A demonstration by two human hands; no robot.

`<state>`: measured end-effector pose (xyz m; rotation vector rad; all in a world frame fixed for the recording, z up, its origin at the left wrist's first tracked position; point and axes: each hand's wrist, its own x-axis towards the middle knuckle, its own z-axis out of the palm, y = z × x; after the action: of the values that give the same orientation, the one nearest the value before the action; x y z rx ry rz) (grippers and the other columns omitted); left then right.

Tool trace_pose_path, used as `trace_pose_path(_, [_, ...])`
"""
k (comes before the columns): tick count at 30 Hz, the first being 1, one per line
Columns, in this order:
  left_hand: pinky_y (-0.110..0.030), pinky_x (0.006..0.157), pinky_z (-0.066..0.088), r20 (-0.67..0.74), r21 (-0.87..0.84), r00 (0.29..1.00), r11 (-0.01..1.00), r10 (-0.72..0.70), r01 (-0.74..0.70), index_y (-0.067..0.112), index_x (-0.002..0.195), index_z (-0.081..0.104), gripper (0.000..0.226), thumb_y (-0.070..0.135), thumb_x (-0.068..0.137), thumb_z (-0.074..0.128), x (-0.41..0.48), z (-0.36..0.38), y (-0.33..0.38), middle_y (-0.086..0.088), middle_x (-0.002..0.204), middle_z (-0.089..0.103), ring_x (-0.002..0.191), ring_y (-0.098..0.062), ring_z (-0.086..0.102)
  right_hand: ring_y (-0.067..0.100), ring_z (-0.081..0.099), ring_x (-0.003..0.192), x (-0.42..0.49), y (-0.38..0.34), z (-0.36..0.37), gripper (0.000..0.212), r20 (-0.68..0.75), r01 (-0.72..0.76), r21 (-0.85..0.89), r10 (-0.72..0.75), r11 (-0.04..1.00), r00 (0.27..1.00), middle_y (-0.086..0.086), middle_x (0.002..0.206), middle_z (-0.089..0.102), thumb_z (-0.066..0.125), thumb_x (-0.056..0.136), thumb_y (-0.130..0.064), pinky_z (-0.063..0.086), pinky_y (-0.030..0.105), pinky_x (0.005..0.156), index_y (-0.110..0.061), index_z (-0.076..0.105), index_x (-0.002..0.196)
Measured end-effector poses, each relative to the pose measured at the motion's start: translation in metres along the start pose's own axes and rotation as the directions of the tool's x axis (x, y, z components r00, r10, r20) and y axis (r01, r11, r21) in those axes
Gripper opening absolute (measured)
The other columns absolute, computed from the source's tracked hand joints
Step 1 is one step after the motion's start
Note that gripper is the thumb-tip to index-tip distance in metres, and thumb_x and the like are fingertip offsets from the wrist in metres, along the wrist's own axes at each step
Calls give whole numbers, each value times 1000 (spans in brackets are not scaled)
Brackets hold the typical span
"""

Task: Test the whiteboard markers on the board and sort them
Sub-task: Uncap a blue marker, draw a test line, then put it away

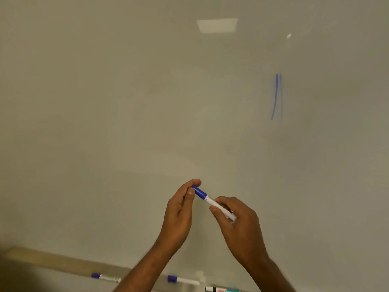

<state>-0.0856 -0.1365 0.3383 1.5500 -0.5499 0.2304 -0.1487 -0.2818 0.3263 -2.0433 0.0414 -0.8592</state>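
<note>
head view: a pale board [126, 102] fills nearly the whole frame; only its bottom edge is in sight.
marker [210, 200]: held in the air in front of the board's lower part, between both hands, tilted with the blue cap [200, 192] up to the left and the white barrel down to the right.
left hand [180, 209]: thumb and fingertips pinch the cap; the cap's far end is hidden behind the fingers.
right hand [239, 224]: fingers curl round the barrel, covering its lower end and any print on it.
joint: a silvery ring shows between cap and barrel; whether the cap is fully seated cannot be told.
blue line [275, 95]: one upright stroke on the board, up and right of the hands, with a much fainter stroke just beside it on its right.
ledge [63, 263]: runs along the board's foot, blurred at the left and partly hidden by the forearms.
left spare [106, 277]: a blue-capped marker lying on the ledge, left of the left forearm.
right spare [183, 280]: another blue-capped marker on the ledge, between the forearms.
scraps [221, 289]: black, pink and teal bits cut off by the bottom edge, too little showing to name.
glare [217, 25]: a pale rectangle on the board near the top.
</note>
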Motion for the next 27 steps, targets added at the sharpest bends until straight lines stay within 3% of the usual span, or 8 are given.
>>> trace_pose_path(2, [-17, 109, 43, -7, 107, 1000, 994, 2, -1, 43, 132, 56, 32, 35, 103, 44, -19, -3, -12, 33, 130, 61, 131, 5, 51, 8, 65, 87, -14, 12, 3, 27, 24, 31, -17, -31, 999, 999, -18, 96, 66, 62, 84, -49, 56, 21, 77, -32, 66, 104])
trace_pose_path(5, [-25, 118, 35, 11, 289, 1000, 957, 15, -17, 50, 140, 44, 37, 35, 106, 42, -46, -9, -29, 31, 148, 44, 146, 5, 32, 8, 64, 94, -35, 24, 10, 23, 2, 120, -36, -120, 992, 993, -22, 106, 63, 65, 85, -39, 47, 18, 85, -34, 65, 108])
trace_pose_path(8, [-33, 123, 29, 37, 466, 998, 883, 48, -59, 48, 147, 32, 41, 37, 108, 38, -66, -16, -42, 32, 155, 28, 151, 7, 15, 8, 57, 112, -51, 37, 20, 27, -2, 173, -125, -174, 977, 985, -8, 122, 66, 70, 86, -30, 45, 27, 94, -21, 71, 111])
trace_pose_path(12, [-32, 127, 15, 99, 642, 991, 755, 94, -136, 36, 156, 24, 48, 44, 109, 30, -78, -28, -59, 25, 163, 16, 154, 1, 3, 14, 45, 127, -65, 47, 32, 29, 11, 197, -147, -197, 969, 980, 2, 133, 62, 65, 89, -33, 44, 40, 100, -16, 72, 111])
trace_pose_path(18, [-31, 127, -1, 153, 756, 984, 630, 96, -179, 26, 161, 16, 56, 40, 110, 35, -96, -56, -79, 8, 170, 7, 157, -9, -3, 27, 46, 135, -84, 57, 61, 27, 66, 236, -226, -226, 945, 972, 6, 138, 58, 64, 88, -31, 36, 45, 108, -17, 72, 110])
trace_pose_path(23, [-30, 126, -11, 140, 840, 990, 531, -7, -115, 24, 163, 4, 67, 55, 107, 22, -125, -98, -110, 6, 171, -12, 156, -11, -16, 28, 45, 136, -108, 64, 110, 26, 131, 209, -274, -179, 939, 975, 7, 140, 56, 62, 89, -31, 33, 45, 110, -17, 72, 110])
trace_pose_path(27, [-29, 124, -15, 87, 888, 992, 458, -93, -35, 23, 163, 3, 67, 53, 108, 27, -155, -142, -146, 4, 171, -12, 156, -14, -15, 26, 41, 139, -141, 71, 162, 30, 226, 194, -286, -130, 938, 965, 5, 143, 54, 55, 95, -36, 33, 45, 112, -19, 70, 114])
